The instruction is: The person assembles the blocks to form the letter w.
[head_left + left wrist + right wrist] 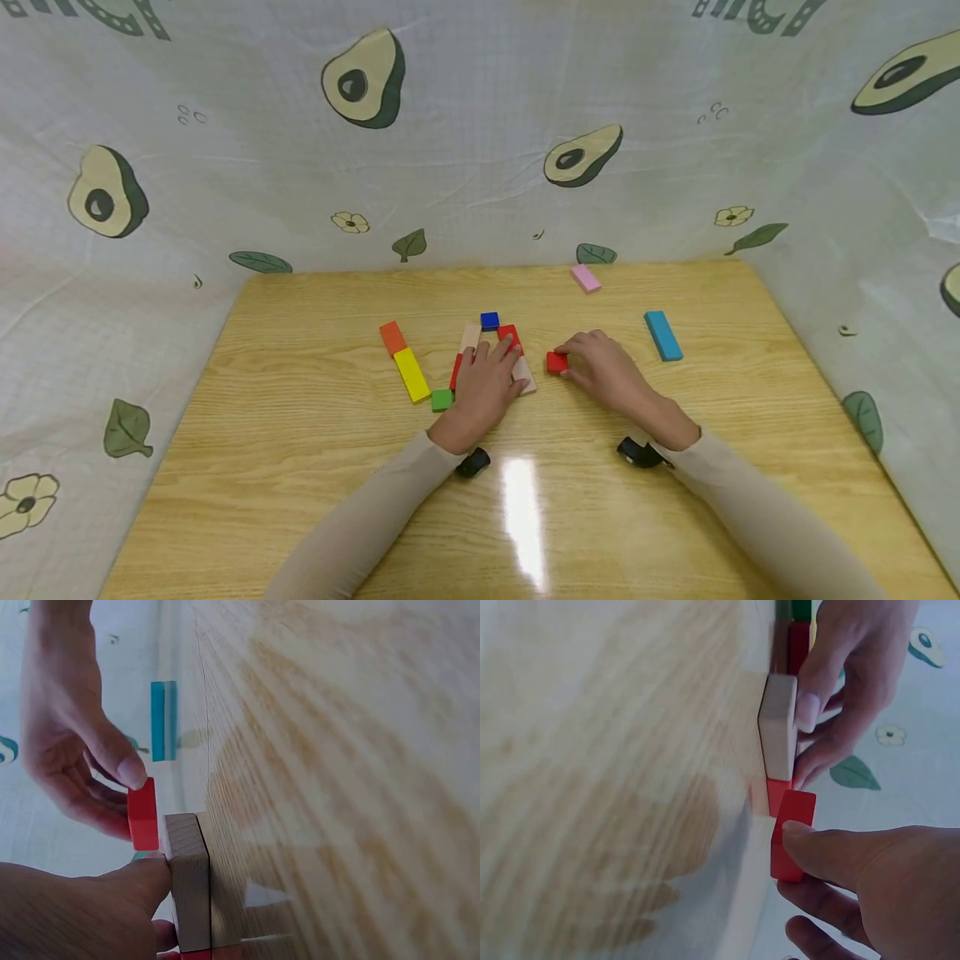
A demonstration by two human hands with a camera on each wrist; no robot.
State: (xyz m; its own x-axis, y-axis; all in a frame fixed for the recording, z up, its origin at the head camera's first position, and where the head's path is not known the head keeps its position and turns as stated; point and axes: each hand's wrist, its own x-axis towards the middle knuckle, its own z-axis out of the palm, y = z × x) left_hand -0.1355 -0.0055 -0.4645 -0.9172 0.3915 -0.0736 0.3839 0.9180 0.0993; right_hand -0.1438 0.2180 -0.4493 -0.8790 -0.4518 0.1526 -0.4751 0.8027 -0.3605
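My right hand (609, 373) pinches a small red block (557, 362) between thumb and fingertips. In the right wrist view that red block (793, 834) overlaps the end of a row on the table. The row is a red block (508, 335) end to end with a pale wooden block (526, 377). Over this row my left hand (486, 385) spreads its fingers. Its thumb lies at the pale wooden block (780, 727), its other fingertips by the red one. Partly under the left hand is a second row, another pale wooden block (470, 337) and a red block (455, 372).
A blue cube (490, 321) sits at the rows' far end, a green block (442, 400) at the near left. Further left lie an orange block (392, 338) and a yellow block (412, 375). A pink block (586, 278) and a light blue block (663, 336) lie behind, rightward.
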